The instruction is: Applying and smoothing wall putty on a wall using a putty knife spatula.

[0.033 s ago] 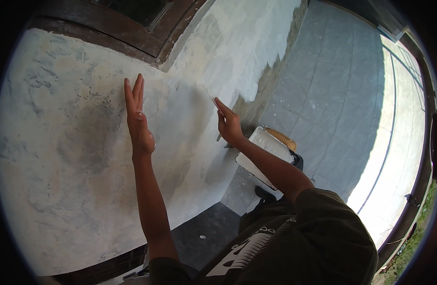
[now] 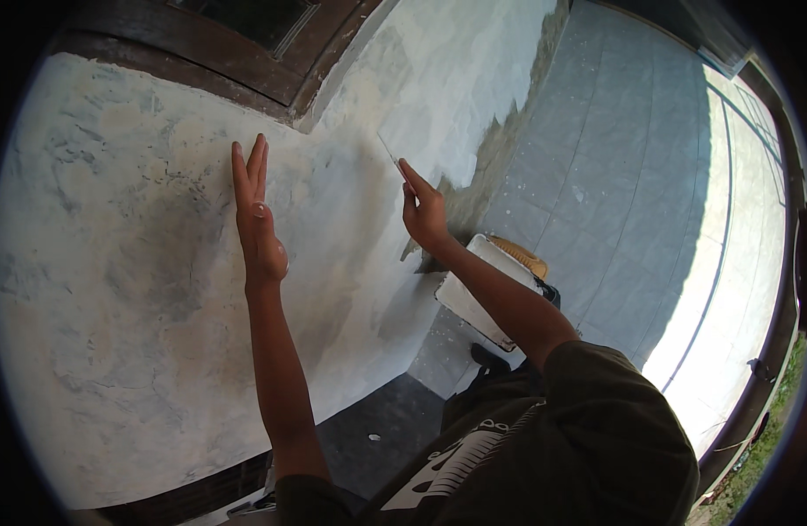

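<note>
Before the wall [image 2: 333,237], right of the open left hand [image 2: 261,230] and apart from it, I observe the right hand [image 2: 426,216] clamped on a scraper [image 2: 387,148], tilted presumably to present its edge.

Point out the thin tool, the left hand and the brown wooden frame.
Thin tool [image 2: 389,149]: head view, its exposed part beyond the fingers.
Left hand [image 2: 253,224]: head view, middle of the hand.
Brown wooden frame [image 2: 202,74]: head view, its lower bar.
</note>
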`<state>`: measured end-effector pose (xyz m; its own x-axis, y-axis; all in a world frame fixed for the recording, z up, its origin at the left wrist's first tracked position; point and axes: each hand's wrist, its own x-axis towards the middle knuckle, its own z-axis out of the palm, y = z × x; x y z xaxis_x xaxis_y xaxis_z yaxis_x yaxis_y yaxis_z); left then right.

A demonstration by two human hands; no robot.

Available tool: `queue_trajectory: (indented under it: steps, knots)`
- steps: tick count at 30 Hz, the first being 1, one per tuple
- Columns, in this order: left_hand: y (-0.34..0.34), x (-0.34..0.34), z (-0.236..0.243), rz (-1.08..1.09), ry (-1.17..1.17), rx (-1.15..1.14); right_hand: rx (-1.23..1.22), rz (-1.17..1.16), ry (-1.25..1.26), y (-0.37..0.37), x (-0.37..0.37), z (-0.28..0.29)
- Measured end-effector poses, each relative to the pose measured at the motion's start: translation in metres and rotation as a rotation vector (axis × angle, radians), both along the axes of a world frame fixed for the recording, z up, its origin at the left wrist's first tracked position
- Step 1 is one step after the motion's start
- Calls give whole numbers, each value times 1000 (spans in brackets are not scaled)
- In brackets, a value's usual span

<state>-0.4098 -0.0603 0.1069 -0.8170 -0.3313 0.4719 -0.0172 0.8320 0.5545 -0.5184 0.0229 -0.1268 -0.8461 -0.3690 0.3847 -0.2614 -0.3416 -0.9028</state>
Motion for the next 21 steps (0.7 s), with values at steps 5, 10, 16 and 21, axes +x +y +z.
queue_trajectory:
  steps: [5,10,16,21]
  knots:
    - [-5,-24,-8,34,-47,12,-15,-225,-19,-62,-81,55]
    - [-24,-49,-22,-69,-29,95,-95,-191,88,-75,-42,64]
    - [-16,-41,-14,-42,-51,48,-107,73,153,-28,62,52]
    - [-10,-34,-10,-27,-28,26,-154,124,-420,-15,30,51]
